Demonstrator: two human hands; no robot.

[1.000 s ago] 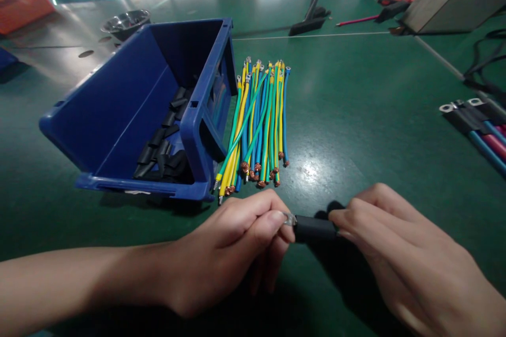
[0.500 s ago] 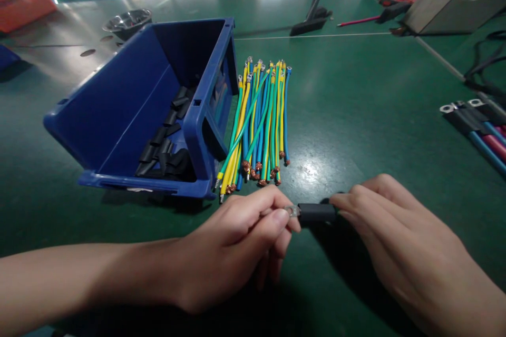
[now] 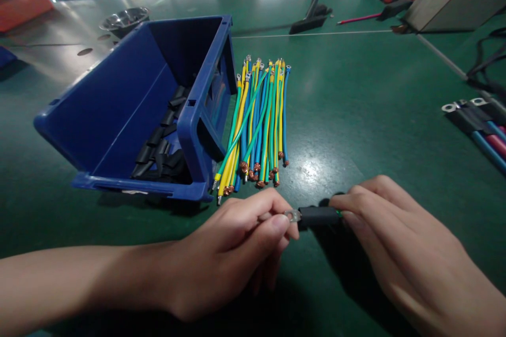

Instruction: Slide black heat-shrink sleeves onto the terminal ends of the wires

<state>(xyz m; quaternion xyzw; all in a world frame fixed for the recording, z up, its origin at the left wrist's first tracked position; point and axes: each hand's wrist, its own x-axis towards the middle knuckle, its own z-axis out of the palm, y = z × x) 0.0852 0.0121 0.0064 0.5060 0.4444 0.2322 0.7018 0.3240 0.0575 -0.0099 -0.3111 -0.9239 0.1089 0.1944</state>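
Between finger and thumb, my left hand (image 3: 249, 242) pinches the metal ring terminal (image 3: 292, 216) at the end of a cable. A black heat-shrink sleeve (image 3: 319, 216) sits around the cable just behind the terminal. My right hand (image 3: 399, 242) is closed at the sleeve's other end, where a sliver of green cable (image 3: 340, 214) shows at the fingertips; the rest of the cable is hidden. Beyond my left hand lies a pile of yellow, green and blue cables (image 3: 263, 121), with ring terminals at the far ends and mostly bare copper at the near ends.
Left of the pile stands a blue bin (image 3: 106, 89) with loose black sleeves (image 3: 160, 150) inside. Sleeved blue and red cables (image 3: 486, 134) lie at the right edge. Farther back are a metal bowl (image 3: 124, 21), a dark stand (image 3: 310, 23) and a cardboard box (image 3: 454, 8).
A little green cable now shows between the sleeve and my right fingertips. Both hands keep their grip almost in place; the view has shifted slightly.
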